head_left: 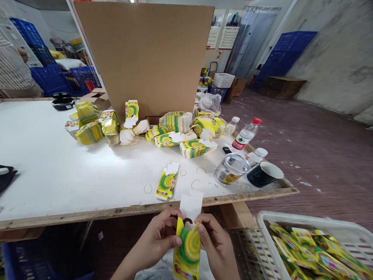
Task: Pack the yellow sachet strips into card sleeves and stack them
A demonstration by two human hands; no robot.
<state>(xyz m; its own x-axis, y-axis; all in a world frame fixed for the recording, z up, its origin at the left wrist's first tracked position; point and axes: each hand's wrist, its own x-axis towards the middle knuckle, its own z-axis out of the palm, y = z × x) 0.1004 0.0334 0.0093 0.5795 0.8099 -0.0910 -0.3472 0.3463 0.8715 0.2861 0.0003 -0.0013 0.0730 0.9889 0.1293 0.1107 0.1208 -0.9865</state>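
Note:
Between both hands, just off the table's front edge, is a small yellow and green carton (188, 249) with its white top flap standing up. My left hand (160, 237) pinches its left upper edge, thumb on the printed front. On the other side my right hand (215, 245) grips the right upper edge with thumb and fingers. The mouth of the carton looks open between them. Beyond the hands, one flattened carton (167, 181) lies on the white table (110, 175), with several rubber bands (148, 189) near it.
Bundles of flat cartons (175, 122) line the back, before a large cardboard sheet (145, 58). A clear jar (232, 169), a dark mug (265, 174) and a water bottle (246, 136) stand at the right edge. A white basket (294, 217) of filled-looking cartons sits lower right. A person (16, 70) is far left.

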